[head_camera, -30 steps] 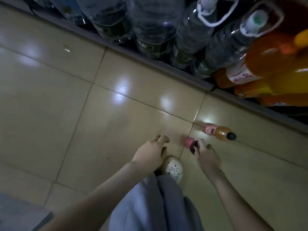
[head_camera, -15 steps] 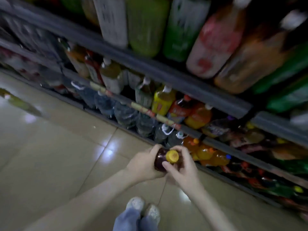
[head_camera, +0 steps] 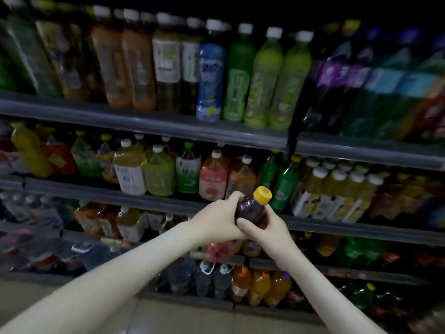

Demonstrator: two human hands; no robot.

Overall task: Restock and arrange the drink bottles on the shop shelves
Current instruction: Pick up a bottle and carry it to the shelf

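A small dark bottle with a yellow cap is held in front of the shelves, tilted to the right. My left hand wraps its left side and my right hand grips it from below on the right. A pink label on the bottle's lower part shows under my hands. The bottle is level with the second shelf, which carries green, pink and orange juice bottles.
The top shelf holds tall tea and green drink bottles. Yellow-drink packs stand at the right of the second shelf. Lower shelves hold water and orange bottles. Tiled floor runs along the bottom.
I have stood up from the floor with the dark bottle. My right hand took it off the tiles, my left hand joined, and the view rose to the upper shelves.
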